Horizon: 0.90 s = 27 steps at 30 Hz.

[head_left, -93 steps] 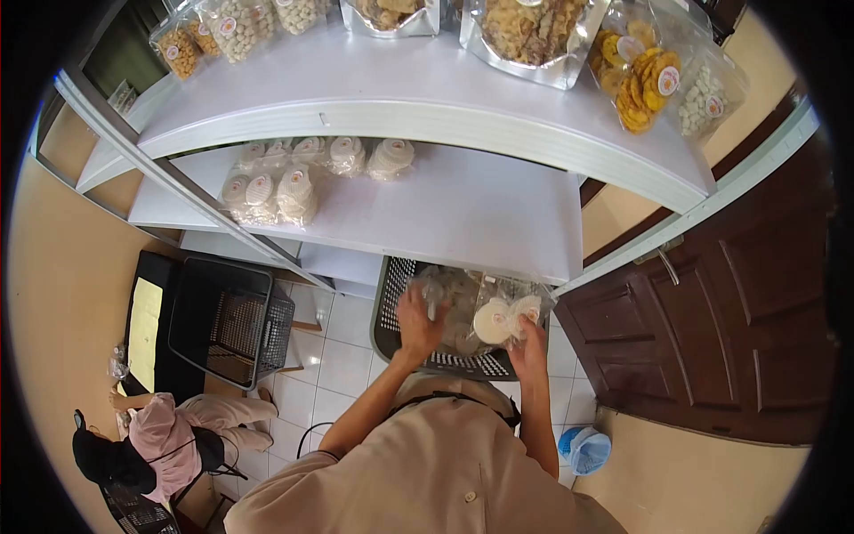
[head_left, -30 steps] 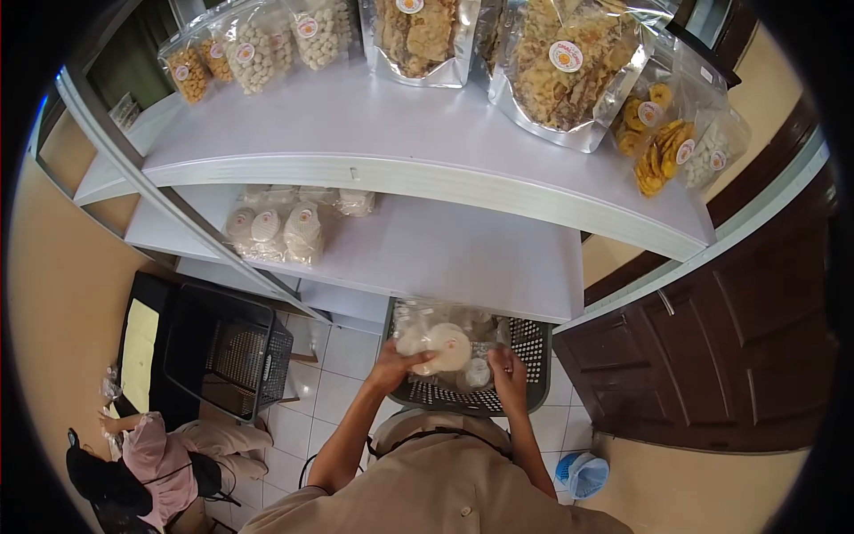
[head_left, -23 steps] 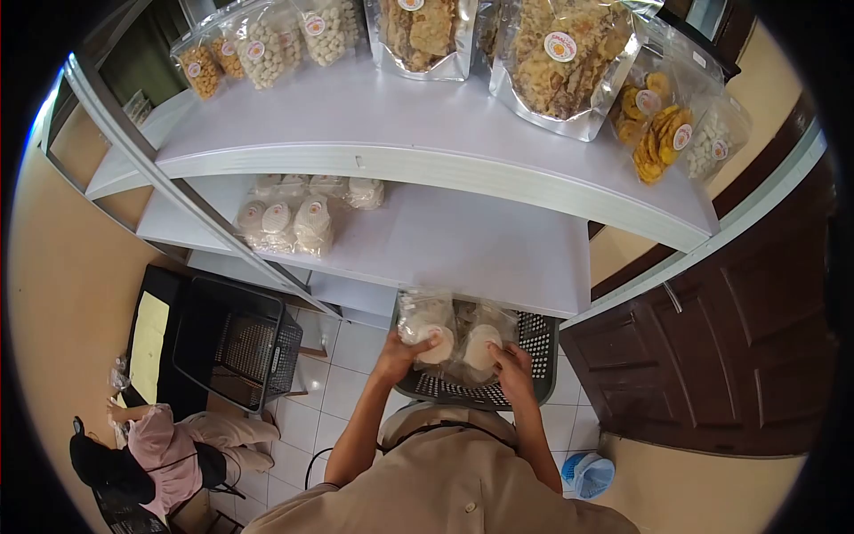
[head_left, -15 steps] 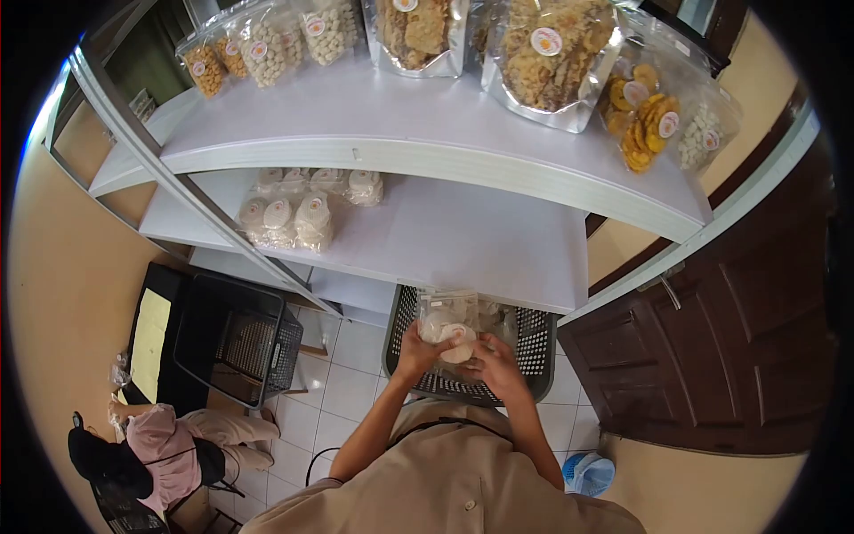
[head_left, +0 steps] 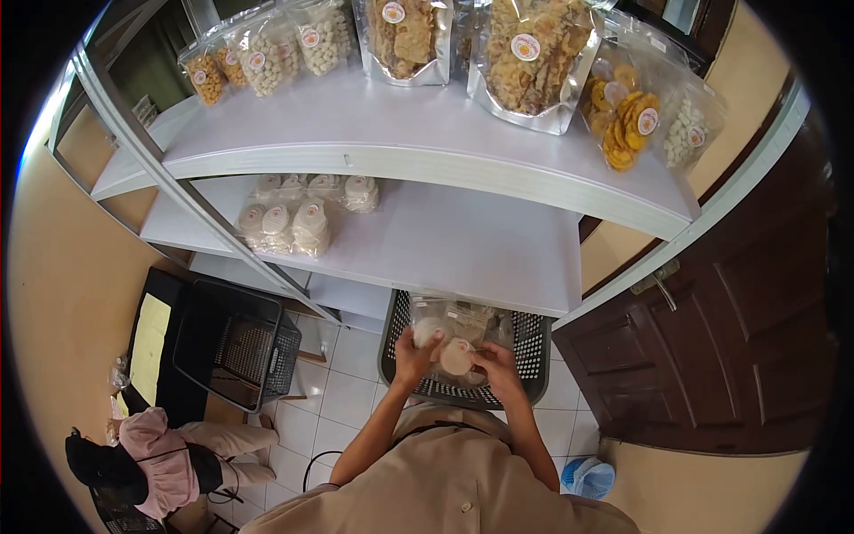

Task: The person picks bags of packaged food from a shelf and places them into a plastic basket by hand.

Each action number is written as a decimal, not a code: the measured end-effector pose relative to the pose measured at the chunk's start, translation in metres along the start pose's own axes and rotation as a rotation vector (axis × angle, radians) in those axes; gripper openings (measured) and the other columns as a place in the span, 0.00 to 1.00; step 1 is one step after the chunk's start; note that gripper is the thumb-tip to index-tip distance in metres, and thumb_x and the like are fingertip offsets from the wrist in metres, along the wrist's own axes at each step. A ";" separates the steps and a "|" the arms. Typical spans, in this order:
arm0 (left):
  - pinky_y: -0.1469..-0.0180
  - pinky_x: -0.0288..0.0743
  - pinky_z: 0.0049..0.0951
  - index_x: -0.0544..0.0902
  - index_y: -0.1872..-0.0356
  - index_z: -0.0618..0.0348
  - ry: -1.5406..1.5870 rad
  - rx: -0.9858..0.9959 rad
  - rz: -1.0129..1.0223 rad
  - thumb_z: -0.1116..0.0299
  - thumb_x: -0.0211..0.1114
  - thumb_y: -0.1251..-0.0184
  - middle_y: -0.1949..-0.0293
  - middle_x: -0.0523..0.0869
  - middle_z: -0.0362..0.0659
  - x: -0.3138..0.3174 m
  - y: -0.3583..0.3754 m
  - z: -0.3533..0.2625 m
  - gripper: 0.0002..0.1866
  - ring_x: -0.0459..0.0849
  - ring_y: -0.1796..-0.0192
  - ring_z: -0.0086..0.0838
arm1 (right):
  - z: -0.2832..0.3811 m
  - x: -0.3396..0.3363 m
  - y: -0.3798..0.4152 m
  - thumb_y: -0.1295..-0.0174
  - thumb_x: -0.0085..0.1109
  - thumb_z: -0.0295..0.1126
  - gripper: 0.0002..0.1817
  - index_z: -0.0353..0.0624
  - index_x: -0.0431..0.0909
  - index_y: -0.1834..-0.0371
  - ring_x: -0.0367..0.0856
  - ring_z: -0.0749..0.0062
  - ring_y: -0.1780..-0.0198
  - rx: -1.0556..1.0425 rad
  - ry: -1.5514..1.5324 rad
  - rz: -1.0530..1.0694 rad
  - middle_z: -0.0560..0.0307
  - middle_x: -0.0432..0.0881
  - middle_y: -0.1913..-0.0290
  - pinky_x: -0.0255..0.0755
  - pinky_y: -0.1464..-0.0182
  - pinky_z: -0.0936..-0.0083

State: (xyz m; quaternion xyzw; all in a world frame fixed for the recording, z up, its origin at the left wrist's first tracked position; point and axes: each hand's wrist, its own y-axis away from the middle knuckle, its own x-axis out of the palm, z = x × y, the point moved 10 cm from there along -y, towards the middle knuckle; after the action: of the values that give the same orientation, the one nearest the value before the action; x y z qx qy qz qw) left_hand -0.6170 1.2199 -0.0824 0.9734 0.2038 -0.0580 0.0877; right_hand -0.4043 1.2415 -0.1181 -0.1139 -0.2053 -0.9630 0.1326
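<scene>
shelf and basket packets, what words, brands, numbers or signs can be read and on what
No text can be read for certain.
Round label on the large silver-edged pouch: printed, too blurred.
Labels on the other upper-shelf packets: too small.
Labels on the lower-shelf packets: too small.
Labels on the packets over the basket: too small.

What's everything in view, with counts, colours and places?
Shelves: several, white, ahead.
Snack pouches: several, clear or silver, upper shelf.
Shelved packs: several, white, next shelf down.
Grey basket: one, dark grey, centre.
Handled packs: at least two, white, over grey basket.
Black basket: one, black, lower left.
Door: one, brown, right.
Bin: one, blue, floor right.
Co-worker: one, pink top, lower left.
Shirt: one, tan, bottom.
Left hand: one, bare, on pack.
Right hand: one, bare, on pack.
</scene>
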 end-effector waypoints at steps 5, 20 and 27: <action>0.51 0.82 0.29 0.80 0.46 0.65 0.340 -0.117 -0.035 0.70 0.72 0.35 0.55 0.88 0.44 -0.023 -0.014 0.024 0.19 0.87 0.54 0.28 | -0.015 -0.058 0.007 0.40 0.72 0.32 0.22 0.31 0.80 0.47 0.88 0.68 0.56 -0.021 0.486 -0.309 0.47 0.87 0.57 0.83 0.56 0.76; 0.61 0.87 0.32 0.80 0.47 0.68 0.470 -0.167 -0.105 0.62 0.67 0.28 0.55 0.87 0.46 -0.028 -0.001 0.029 0.19 0.87 0.57 0.28 | -0.005 -0.048 0.007 0.40 0.72 0.27 0.22 0.33 0.77 0.45 0.87 0.69 0.55 -0.023 0.620 -0.213 0.49 0.85 0.53 0.85 0.60 0.74; 0.55 0.79 0.28 0.85 0.52 0.68 -0.019 -0.109 0.223 0.57 0.69 0.29 0.61 0.90 0.45 0.024 0.005 0.030 0.20 0.86 0.59 0.24 | -0.012 0.024 -0.024 0.35 0.69 0.30 0.19 0.30 0.78 0.45 0.87 0.68 0.57 0.100 0.008 0.134 0.52 0.87 0.55 0.84 0.58 0.74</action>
State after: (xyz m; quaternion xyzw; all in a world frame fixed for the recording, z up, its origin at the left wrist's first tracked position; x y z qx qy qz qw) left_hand -0.5953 1.2194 -0.1145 0.9832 0.0962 -0.0457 0.1484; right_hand -0.4357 1.2524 -0.1313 -0.1167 -0.2443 -0.9410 0.2030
